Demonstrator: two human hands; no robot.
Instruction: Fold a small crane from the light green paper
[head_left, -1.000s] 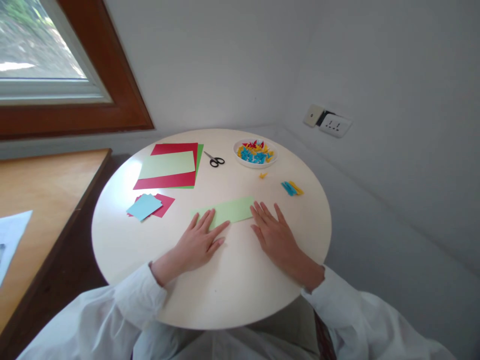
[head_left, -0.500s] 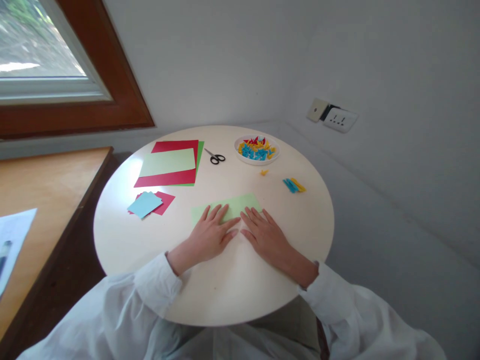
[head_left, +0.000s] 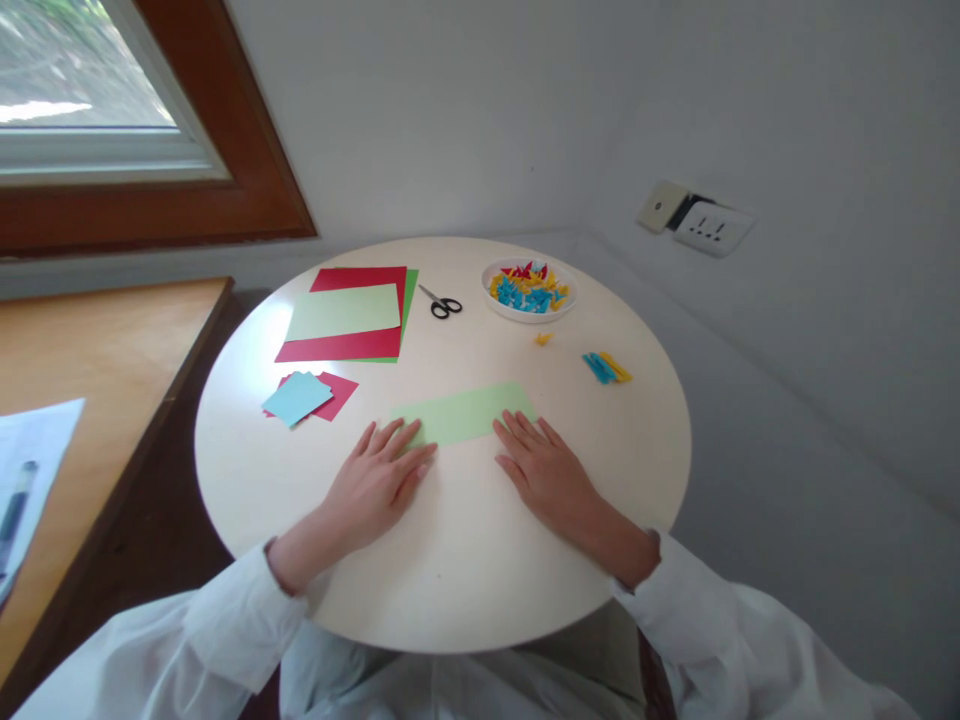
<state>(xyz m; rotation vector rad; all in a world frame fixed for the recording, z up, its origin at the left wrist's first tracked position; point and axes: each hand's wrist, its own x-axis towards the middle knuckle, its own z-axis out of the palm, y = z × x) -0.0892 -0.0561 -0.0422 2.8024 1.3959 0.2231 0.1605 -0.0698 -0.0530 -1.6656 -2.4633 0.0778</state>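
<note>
A light green paper strip [head_left: 466, 411] lies flat on the round white table [head_left: 450, 560] before me. Over its near left corner rests my left hand [head_left: 375, 485], palm down with the fingers stretched out. My right hand [head_left: 546, 470] lies the same way on the strip's near right part, fingertips on the paper. Neither hand grips anything. Both cover small pieces of the strip's near edge and ends.
Farther off are red and green sheets with a pale green piece [head_left: 345, 312], black-handled scissors [head_left: 444, 306] and a white dish [head_left: 529, 314] of small folded paper pieces. Blue and red squares [head_left: 300, 398] lie left; folded blue and yellow strips [head_left: 606, 368] lie right.
My left hand has slid left along the strip's near edge, away from my right hand, baring the strip's middle. My right hand stays near the right end. The view has shifted slightly.
</note>
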